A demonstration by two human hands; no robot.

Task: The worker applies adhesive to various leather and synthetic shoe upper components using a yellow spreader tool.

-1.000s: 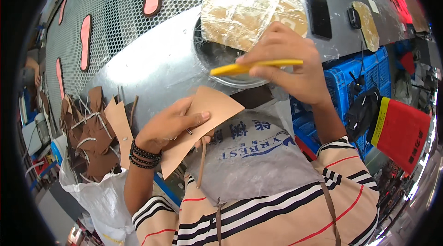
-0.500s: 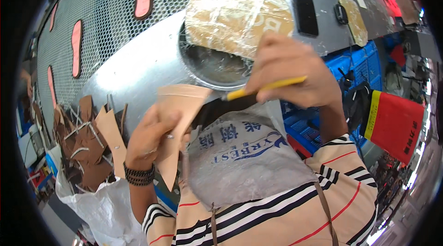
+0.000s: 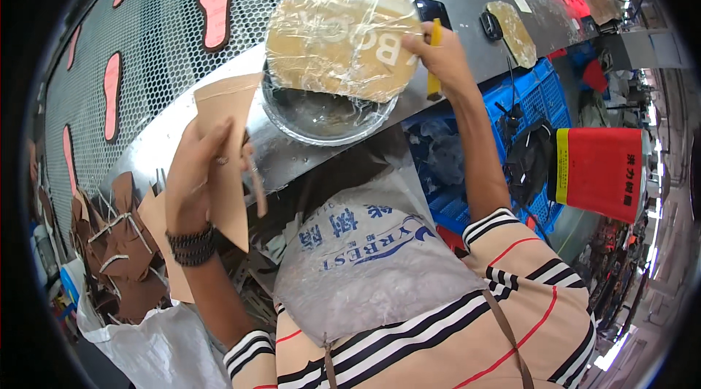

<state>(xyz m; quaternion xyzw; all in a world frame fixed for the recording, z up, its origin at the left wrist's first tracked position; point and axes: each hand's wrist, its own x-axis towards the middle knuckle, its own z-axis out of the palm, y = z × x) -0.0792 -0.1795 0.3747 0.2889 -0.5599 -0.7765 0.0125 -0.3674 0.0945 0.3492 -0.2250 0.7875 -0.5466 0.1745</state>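
Observation:
My left hand point(image 3: 196, 162) is closed around flat tan leather-like pieces point(image 3: 232, 203), with a stiff upper edge and a pointed lower end. A thin strip hangs beside them. My right hand point(image 3: 447, 60) grips a slim yellow-handled tool point(image 3: 434, 82) that looks like a brush, held nearly upright. The fingers of that hand are at the right edge of a round cardboard cover point(image 3: 339, 35) wrapped in clear film. This cover lies tilted over the far part of a metal bowl point(image 3: 321, 137), leaving the near part of the bowl showing.
Pink insole-shaped pieces point(image 3: 215, 13) lie on a mesh surface point(image 3: 161, 46). A black phone point(image 3: 433, 13) rests behind my right hand. Brown cut pieces point(image 3: 131, 250) hang at the left above a white bag point(image 3: 157, 349). Blue crates point(image 3: 544, 97) and a red container point(image 3: 599, 173) stand at the right.
My right hand has moved up to the cover's edge, turning the yellow tool from level to upright. My left hand has shifted left with the tan pieces. The whole view has also shifted.

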